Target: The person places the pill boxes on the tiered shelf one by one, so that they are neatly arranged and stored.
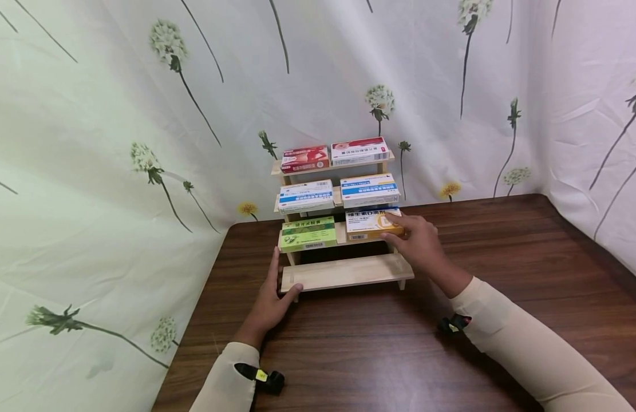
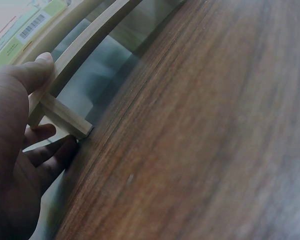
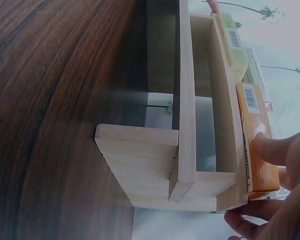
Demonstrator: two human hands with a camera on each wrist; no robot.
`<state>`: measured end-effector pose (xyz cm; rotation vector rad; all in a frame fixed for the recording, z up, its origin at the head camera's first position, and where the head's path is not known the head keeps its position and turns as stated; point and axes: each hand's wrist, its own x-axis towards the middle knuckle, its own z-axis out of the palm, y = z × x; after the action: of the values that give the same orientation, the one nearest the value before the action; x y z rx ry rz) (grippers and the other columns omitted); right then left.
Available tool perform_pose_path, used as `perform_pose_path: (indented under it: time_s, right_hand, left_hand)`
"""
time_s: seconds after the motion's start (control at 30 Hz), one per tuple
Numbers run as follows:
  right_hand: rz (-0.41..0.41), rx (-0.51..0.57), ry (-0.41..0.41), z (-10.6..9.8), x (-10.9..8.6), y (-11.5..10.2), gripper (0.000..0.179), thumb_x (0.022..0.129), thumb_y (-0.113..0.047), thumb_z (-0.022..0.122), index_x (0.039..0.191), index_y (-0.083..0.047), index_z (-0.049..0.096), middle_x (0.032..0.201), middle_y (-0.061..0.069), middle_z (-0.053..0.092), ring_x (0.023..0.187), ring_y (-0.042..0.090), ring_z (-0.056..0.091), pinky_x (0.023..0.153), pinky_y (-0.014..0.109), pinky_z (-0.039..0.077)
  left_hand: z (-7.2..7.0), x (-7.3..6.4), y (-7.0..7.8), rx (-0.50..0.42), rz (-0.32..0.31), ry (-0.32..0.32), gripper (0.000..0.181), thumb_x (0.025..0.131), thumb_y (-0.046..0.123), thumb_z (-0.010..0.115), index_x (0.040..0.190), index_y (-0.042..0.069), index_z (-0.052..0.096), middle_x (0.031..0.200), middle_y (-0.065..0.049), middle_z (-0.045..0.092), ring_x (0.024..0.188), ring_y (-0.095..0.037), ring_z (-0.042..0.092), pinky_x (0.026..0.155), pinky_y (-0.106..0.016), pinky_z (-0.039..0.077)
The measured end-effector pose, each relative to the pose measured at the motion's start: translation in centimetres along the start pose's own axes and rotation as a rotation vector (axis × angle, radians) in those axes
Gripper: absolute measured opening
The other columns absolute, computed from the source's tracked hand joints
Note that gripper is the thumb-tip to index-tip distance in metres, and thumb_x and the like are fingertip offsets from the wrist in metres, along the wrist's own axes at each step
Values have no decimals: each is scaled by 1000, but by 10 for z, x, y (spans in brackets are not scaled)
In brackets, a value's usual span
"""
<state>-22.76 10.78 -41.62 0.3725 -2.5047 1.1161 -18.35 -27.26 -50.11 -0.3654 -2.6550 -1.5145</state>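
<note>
A wooden stepped rack (image 1: 348, 272) holds medicine boxes on its upper three tiers; its lowest tier is bare. My left hand (image 1: 270, 303) holds the rack's lower left end, thumb at the front edge and fingers along the side. In the left wrist view, that thumb (image 2: 37, 70) lies on the wood near a leg. At the third tier's right end, my right hand (image 1: 418, 243) pinches a white and orange medicine box (image 1: 366, 224), which rests on the tier. The right wrist view shows the thumb (image 3: 272, 149) against its orange side. Beside it sits a green medicine box (image 1: 308, 233).
Two white and blue boxes (image 1: 369, 190) stand one tier higher. On the top tier are a red box (image 1: 304, 159) and a white and red box (image 1: 360, 151). The rack stands on a dark wooden table (image 1: 359, 349), with a flower-printed curtain (image 1: 323, 103) behind.
</note>
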Motion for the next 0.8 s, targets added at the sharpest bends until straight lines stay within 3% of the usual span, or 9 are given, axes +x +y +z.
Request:
perform_pose_path:
  time_s: [0.1,0.2,0.33,0.53,0.67,0.8]
  right_hand:
    - [8,-18,-12,0,0,0,59,97,-22,86,152,-14,66,146,26,68,118,42,70,91,55,54]
    - [27,-30,-35,0,-1,1,76,97,-24,87,163,-13,53,150,26,66,128,44,68,107,65,48]
    - [39,-40,-56,-1,-3,3,91,97,-27,86,172,-13,36,158,25,59,142,46,61,119,71,38]
    - [25,-6,-37,-3,-7,8,90,96,-22,87,171,-13,38,161,23,55,146,45,58,117,68,45]
    - [37,-1,-40,-6,-8,12,86,97,-21,87,169,-13,42,162,20,55,149,45,55,121,69,40]
    - [67,-13,-58,-10,-9,15,83,99,-26,85,169,-12,42,164,20,52,152,46,52,122,69,40]
  left_hand:
    - [0,0,0,5,-4,-1,106,106,39,74,174,48,-8,160,-18,51,112,-25,70,95,-40,58]
    - [0,0,0,12,-5,2,106,106,39,74,174,48,-7,160,-18,51,115,-24,69,97,-39,57]
    - [0,0,-1,-3,4,0,106,107,37,74,173,49,-7,160,-18,51,106,-23,70,89,-36,59]
    - [-1,0,-1,-1,11,-1,106,107,37,74,174,48,-7,160,-18,51,105,-19,69,91,-35,58]
    - [-1,0,-1,-13,13,-6,106,107,36,74,174,48,-8,160,-19,50,101,-20,70,88,-35,58]
    - [-1,0,-1,-9,13,0,106,107,37,74,174,47,-8,161,-19,50,109,-25,70,94,-40,58]
